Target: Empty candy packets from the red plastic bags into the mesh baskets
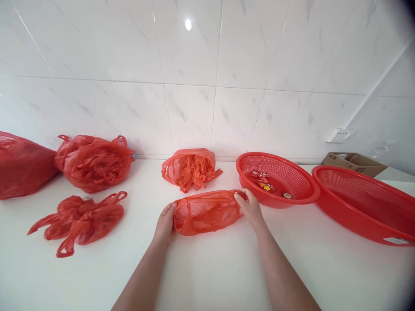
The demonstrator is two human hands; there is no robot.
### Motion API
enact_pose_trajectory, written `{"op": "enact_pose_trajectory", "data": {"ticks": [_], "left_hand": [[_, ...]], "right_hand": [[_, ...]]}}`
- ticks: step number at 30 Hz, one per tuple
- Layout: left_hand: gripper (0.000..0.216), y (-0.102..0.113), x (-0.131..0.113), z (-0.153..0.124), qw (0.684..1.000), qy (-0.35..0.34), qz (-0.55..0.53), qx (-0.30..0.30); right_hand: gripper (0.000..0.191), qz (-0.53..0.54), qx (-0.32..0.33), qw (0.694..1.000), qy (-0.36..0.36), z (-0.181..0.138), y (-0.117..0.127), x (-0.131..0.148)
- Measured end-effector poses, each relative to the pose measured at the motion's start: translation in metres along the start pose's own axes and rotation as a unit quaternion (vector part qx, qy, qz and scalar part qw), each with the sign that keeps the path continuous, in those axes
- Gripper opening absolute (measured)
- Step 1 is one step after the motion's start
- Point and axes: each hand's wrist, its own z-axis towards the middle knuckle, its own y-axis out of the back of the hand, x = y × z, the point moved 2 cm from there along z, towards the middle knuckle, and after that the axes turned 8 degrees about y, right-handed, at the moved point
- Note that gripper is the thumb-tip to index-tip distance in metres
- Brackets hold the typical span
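Between my hands a thin red plastic bag (207,214) is spread wide, low over the white table. My left hand (167,220) grips its left end, fingers closed on the film. At the opposite end my right hand (250,207) pinches the upper right corner. Through the translucent film no contents can be made out. Just behind it lies another red bag (202,156) on its side, with crumpled red bags (194,170) spilling from its mouth. To the right, a red mesh basket (277,198) holds several small colourful packets (266,185).
A larger red basket (363,216) stands at the far right, with a cardboard box (353,162) behind it. On the left are a tied red bag (84,218), a bag stuffed with red plastic (97,166) and a full red bag (22,166). A tiled wall (194,112) closes off the back.
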Motion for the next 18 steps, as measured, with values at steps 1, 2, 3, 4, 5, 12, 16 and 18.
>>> {"op": "enact_pose_trajectory", "data": {"ticks": [1, 2, 3, 4, 5, 12, 16, 18], "left_hand": [[0.027, 0.0, 0.001, 0.001, 1.0, 0.001, -0.001, 0.0], [0.027, 0.001, 0.001, 0.002, 1.0, 0.001, -0.002, 0.001], [0.027, 0.001, 0.001, 0.002, 1.0, 0.002, -0.003, 0.001], [0.027, 0.001, 0.002, 0.003, 1.0, 0.004, -0.002, 0.002], [0.027, 0.001, 0.002, 0.004, 1.0, 0.005, 0.001, 0.002], [0.026, 0.003, 0.002, 0.004, 1.0, 0.009, 0.017, 0.0], [0.026, -0.002, 0.001, 0.0, 1.0, 0.01, 0.023, -0.002], [0.027, -0.003, 0.0, 0.001, 1.0, 0.007, 0.027, -0.002]], "right_hand": [[0.03, -0.064, -0.033, 0.996, 0.053, -0.001, -0.001, 0.005], [0.029, -0.121, -0.068, 0.985, 0.106, -0.003, -0.002, 0.011], [0.026, -0.166, -0.099, 0.969, 0.156, -0.006, -0.005, 0.018], [0.023, -0.197, -0.12, 0.952, 0.2, -0.01, -0.009, 0.024], [0.02, -0.217, -0.132, 0.938, 0.237, -0.015, -0.014, 0.031], [0.013, -0.208, 0.002, 0.914, 0.349, -0.052, -0.064, 0.059], [0.022, -0.178, 0.127, 0.939, 0.265, -0.053, -0.079, 0.044], [0.027, -0.18, 0.171, 0.949, 0.196, -0.049, -0.081, 0.031]]}}
